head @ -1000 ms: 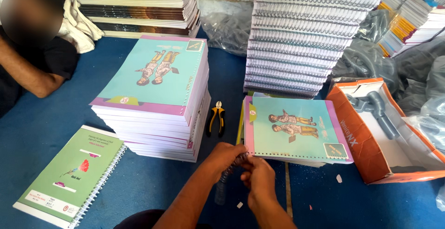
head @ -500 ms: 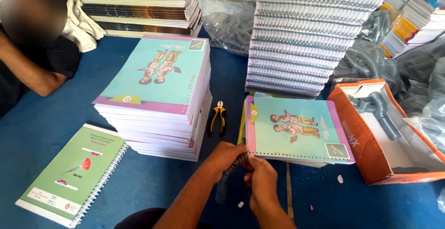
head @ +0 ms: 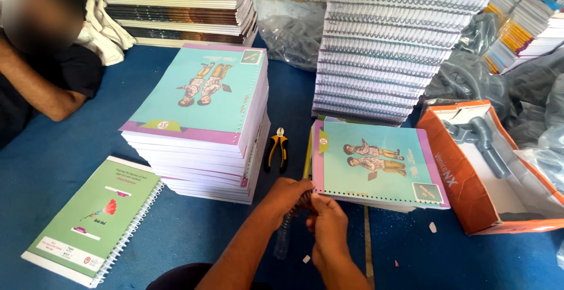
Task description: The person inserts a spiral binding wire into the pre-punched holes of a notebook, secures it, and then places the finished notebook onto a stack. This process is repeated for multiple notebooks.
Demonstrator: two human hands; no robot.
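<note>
On blue cloth-covered table [head: 194,231], at six o'clock, left hand [head: 291,195] and right hand [head: 329,226] both pinching black spiral binding coil [head: 286,226] against turquoise punched booklet [head: 376,164].

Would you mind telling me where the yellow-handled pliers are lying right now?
In the head view, the pliers lie on the blue surface near centre, between the tall stack of teal-covered books and the single teal book.

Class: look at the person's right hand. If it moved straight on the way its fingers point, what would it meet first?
Probably the punched near edge of the turquoise booklet, just past the right hand; depth is unclear.
</note>
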